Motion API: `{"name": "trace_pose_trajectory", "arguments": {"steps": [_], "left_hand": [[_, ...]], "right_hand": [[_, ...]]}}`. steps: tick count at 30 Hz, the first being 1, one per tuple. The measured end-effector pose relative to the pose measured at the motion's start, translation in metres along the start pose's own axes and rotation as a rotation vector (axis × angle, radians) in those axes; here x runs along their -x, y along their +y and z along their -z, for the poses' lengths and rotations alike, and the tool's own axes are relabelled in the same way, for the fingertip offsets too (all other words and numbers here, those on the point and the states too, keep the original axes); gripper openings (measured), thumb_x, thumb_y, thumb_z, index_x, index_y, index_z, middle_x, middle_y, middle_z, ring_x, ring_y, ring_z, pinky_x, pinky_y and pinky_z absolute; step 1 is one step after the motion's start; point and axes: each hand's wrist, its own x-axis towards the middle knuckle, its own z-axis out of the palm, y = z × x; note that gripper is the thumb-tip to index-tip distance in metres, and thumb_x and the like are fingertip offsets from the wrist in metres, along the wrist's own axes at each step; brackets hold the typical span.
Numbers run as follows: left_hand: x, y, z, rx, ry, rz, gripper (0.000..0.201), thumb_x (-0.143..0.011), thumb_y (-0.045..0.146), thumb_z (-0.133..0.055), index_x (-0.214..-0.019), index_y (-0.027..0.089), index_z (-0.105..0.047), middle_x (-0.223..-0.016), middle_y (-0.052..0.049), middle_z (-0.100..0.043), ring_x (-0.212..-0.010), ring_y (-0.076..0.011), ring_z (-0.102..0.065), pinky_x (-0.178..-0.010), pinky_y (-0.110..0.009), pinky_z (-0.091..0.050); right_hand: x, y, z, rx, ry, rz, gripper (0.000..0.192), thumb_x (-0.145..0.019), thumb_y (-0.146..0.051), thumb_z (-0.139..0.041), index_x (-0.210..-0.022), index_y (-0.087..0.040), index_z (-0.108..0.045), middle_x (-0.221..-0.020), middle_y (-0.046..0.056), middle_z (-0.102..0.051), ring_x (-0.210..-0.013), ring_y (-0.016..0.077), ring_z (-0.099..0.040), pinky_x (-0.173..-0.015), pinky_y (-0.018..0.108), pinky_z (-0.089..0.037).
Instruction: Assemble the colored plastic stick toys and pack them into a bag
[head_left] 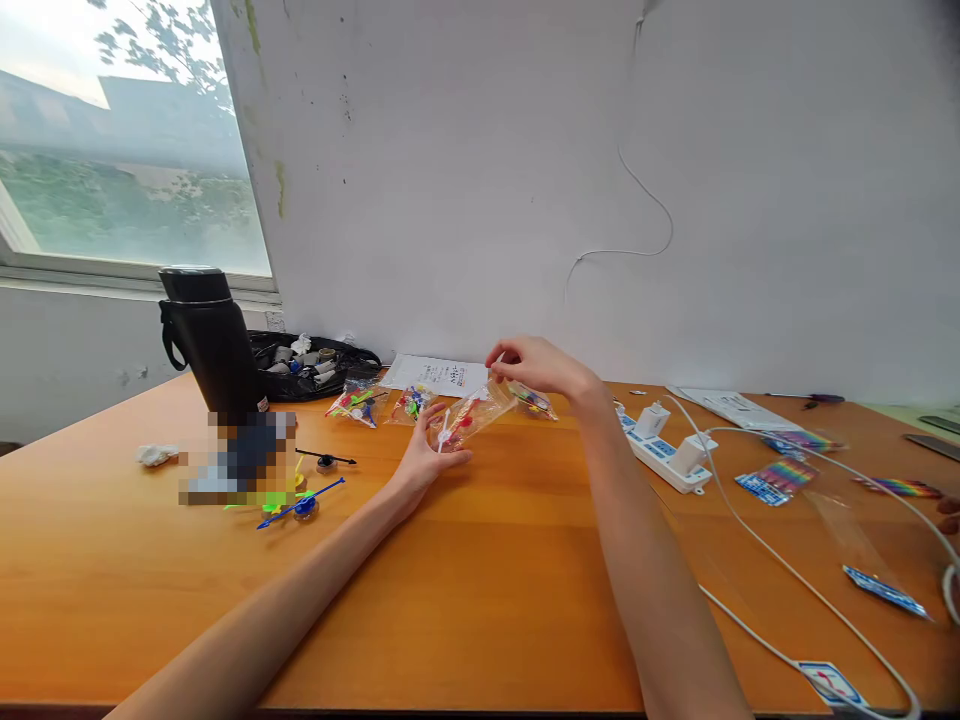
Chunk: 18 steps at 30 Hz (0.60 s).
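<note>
A small clear plastic bag (474, 418) with red and white plastic pieces in it is tilted above the middle of the table. My left hand (420, 462) grips its lower left end between thumb and fingers. At the upper end, my right hand (538, 366) is bent down with its fingertips pinched at the bag's edge. Similar bags of coloured pieces lie behind: one bag (358, 402) at the left, another bag (411, 400) beside it, and a third bag (534, 400) under my right wrist. Loose spinner pieces, a blue arrow (304, 505) and a black arrow (327, 462), lie left of my left hand.
A black flask (214, 345) stands at the left before a black bag of scraps (315, 368). Crumpled tissue (156, 455) lies nearby. On the right are a white power strip (664, 450), trailing cables, rainbow-coloured packs (776, 480) and another person's hand (949, 515).
</note>
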Motion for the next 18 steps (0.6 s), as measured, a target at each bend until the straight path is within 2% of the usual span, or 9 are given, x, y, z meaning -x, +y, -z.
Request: {"name": "trace_pose_trajectory", "arguments": {"steps": [5,8,12,15,18], "left_hand": [[0.000,0.002,0.000,0.020,0.015,-0.006,0.088,-0.055,0.016,-0.088,-0.131,0.030,-0.047,-0.145,-0.010,-0.041,-0.106,-0.0236,-0.066,-0.100,-0.040,-0.049],[-0.002,0.000,0.001,0.035,0.016,0.001,0.089,-0.055,0.015,-0.088,-0.132,0.030,-0.046,-0.144,-0.010,-0.043,-0.108,-0.0242,-0.065,-0.101,-0.041,-0.049],[-0.008,-0.008,0.006,0.093,0.022,-0.016,0.091,-0.055,0.012,-0.089,-0.132,0.033,-0.045,-0.147,-0.009,-0.041,-0.115,-0.0245,-0.063,-0.105,-0.041,-0.046],[-0.012,-0.011,0.010,0.163,-0.009,-0.030,0.096,-0.056,0.010,-0.089,-0.136,0.034,-0.041,-0.137,-0.009,-0.053,-0.119,-0.0241,-0.062,-0.109,-0.041,-0.041],[-0.014,-0.010,0.013,0.218,-0.095,-0.015,0.099,-0.061,0.010,-0.087,-0.142,0.033,-0.035,-0.122,-0.008,-0.066,-0.122,-0.0239,-0.060,-0.112,-0.042,-0.037]], "right_hand": [[0.002,-0.017,-0.006,-0.040,-0.053,0.041,0.021,-0.089,-0.034,-0.056,-0.103,-0.021,-0.066,-0.088,0.003,-0.073,-0.073,0.0135,-0.061,-0.059,0.023,-0.038],[-0.002,-0.024,-0.014,-0.039,-0.101,0.128,0.024,-0.083,-0.025,-0.062,-0.107,-0.020,-0.065,-0.088,0.003,-0.071,-0.072,0.0126,-0.059,-0.058,0.022,-0.038],[-0.008,-0.025,-0.021,-0.016,-0.058,0.208,0.024,-0.082,-0.019,-0.060,-0.106,-0.019,-0.066,-0.086,0.003,-0.068,-0.071,0.0120,-0.057,-0.058,0.022,-0.038],[-0.008,-0.022,-0.019,-0.034,-0.033,0.212,0.024,-0.083,-0.018,-0.059,-0.106,-0.019,-0.066,-0.088,0.003,-0.068,-0.072,0.0122,-0.058,-0.058,0.022,-0.040],[-0.005,-0.020,-0.016,-0.057,-0.045,0.197,0.023,-0.084,-0.018,-0.058,-0.106,-0.020,-0.065,-0.088,0.003,-0.068,-0.072,0.0127,-0.059,-0.056,0.021,-0.040]]}}
